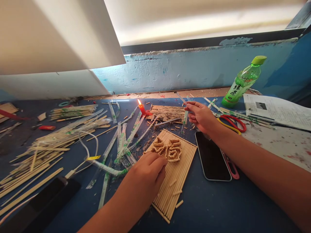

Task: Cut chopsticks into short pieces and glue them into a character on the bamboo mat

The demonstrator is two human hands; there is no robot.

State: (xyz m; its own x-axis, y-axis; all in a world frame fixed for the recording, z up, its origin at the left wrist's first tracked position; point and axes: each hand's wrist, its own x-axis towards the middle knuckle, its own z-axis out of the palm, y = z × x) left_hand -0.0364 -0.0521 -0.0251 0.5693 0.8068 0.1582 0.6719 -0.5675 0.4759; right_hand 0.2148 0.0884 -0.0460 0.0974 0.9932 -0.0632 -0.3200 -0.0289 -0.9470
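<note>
My right hand pinches a thin, pale translucent stick with a dark tip, held up to the right of a lit red candle. Below, my left hand has its fingers curled at the left edge of a panel of wooden sticks. Its fingertips are hidden behind the hand, so whatever they grip cannot be made out. On the panel's upper part stand ridged, bead-like wooden shapes, beside the left hand. A few short stick pieces lie lower on the panel.
Bundled sticks and torn plastic wrappers cover the left side. Another stick mat lies behind the panel. A phone, red-and-yellow scissors, a green bottle and papers are at right. A white cable loops at left.
</note>
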